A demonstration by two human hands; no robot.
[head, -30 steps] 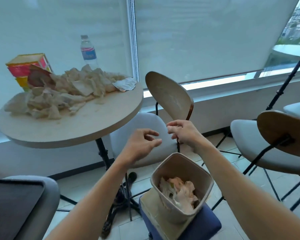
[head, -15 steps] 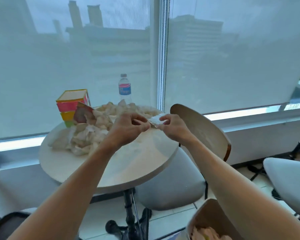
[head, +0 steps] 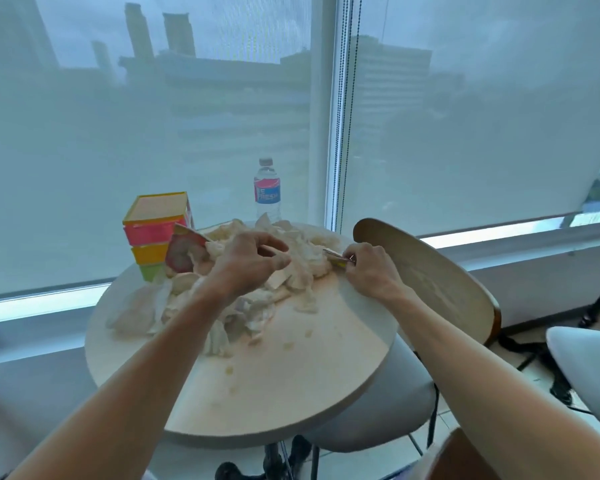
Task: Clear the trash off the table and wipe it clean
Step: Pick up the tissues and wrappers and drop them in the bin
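left hand over tissue pile | right hand pinches wrapper | round table

Table pale beige; tissue pile off-white. Box in 3 bands: pink, yellow, green. Bottle clear w/ red-blue label. Chair back light wood.

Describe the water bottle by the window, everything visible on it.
The water bottle is small, clear plastic, with a pale cap on and a red-and-blue label around its middle bearing partly readable white letters. It stands upright at the far edge of the round table, close to the window blind. Its base is hidden behind the heap of crumpled tissues, so whether they touch cannot be told. Neither hand touches it. How full it is cannot be made out.
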